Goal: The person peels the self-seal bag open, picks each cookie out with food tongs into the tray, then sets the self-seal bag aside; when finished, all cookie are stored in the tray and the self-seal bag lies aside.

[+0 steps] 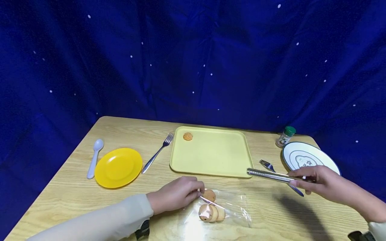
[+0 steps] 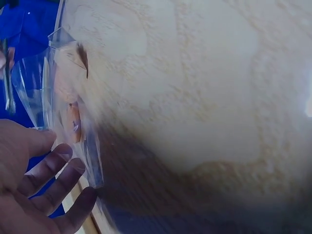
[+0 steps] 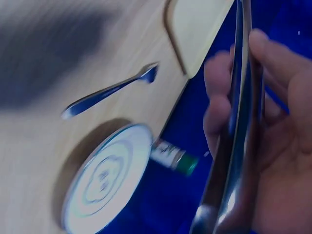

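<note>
Against a star-flecked, deep-blue fabric curtain [image 1: 181, 60], my left hand [image 1: 176, 194] pinches the edge of a crinkled, clear plastic bag [image 1: 236, 206], just to its right on a pale wood-grain table [image 1: 60, 201]. My right hand [image 1: 327, 184] grips shiny, ridged metal tongs [image 1: 268, 174] above a silver fork [image 1: 296, 190], hiding part of a round white plate [image 1: 321, 156] beyond. Glare blurs the bag's round golden biscuits [image 1: 208, 213].

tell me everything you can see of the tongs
The tongs look like shiny metal, with two long, slim arms close together and ridged tips. The right hand grips them toward the back end. In the head view they point left, tips by the near right corner of the pale yellow tray, passing in front of a fork. Whether the tips touch the tray is unclear.
</note>
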{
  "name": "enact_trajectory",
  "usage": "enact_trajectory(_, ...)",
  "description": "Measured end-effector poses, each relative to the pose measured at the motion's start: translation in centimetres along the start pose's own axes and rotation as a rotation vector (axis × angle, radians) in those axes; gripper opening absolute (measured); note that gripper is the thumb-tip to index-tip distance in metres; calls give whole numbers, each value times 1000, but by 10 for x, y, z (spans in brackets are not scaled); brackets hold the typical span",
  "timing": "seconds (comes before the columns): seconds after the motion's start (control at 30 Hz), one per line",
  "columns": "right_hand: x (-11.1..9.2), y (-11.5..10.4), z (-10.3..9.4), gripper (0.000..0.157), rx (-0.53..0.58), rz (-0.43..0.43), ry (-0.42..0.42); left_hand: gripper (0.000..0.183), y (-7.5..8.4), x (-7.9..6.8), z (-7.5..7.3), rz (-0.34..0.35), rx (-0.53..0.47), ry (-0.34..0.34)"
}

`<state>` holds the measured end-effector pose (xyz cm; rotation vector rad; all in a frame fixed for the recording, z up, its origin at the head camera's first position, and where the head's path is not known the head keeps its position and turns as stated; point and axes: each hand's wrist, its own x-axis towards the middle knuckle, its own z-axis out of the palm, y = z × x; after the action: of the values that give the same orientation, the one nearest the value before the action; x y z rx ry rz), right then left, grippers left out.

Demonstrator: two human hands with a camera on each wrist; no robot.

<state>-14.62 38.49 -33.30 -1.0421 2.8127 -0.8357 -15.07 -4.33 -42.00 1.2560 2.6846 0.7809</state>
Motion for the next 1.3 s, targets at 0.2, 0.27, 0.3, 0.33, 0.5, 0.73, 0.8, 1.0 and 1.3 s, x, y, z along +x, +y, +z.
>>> enact_trajectory(0.2, -26, 10, 6, 33, 288, -49, -190, 10, 2, 0, 0, -25, -1, -6)
enact_trajectory(0.27, -27, 9, 15, 35, 336, -77, -221, 10, 3, 1, 1, -33, 7, -6)
enact_trajectory(0.3, -26, 8, 20, 35, 339, -96, -221, 10, 3, 1, 1, -35, 10, -6)
enact_trajectory(0.33, -24, 6, 27, 34, 325, -119, -212, 10, 3, 0, 1, -36, 13, -2)
enact_trajectory(0.5, -9, -5, 57, 25, 105, -181, -84, 10, 3, -1, 1, -31, 13, 4)
enact_trajectory(0.73, 18, -16, 85, 20, -107, -163, -20, 9, 3, -3, 0, -9, 25, 12)
enact_trajectory(0.8, 22, -19, 89, 23, -110, -138, -37, 9, 2, -3, 1, 11, 38, 19)
enact_trajectory(1.0, 32, -24, 95, 30, -145, -90, -90, 10, 1, -2, 4, 43, 65, 24)
enact_trajectory(1.3, 47, -26, 99, 32, -150, -128, -136, 9, 0, -1, 0, 43, 43, 29)
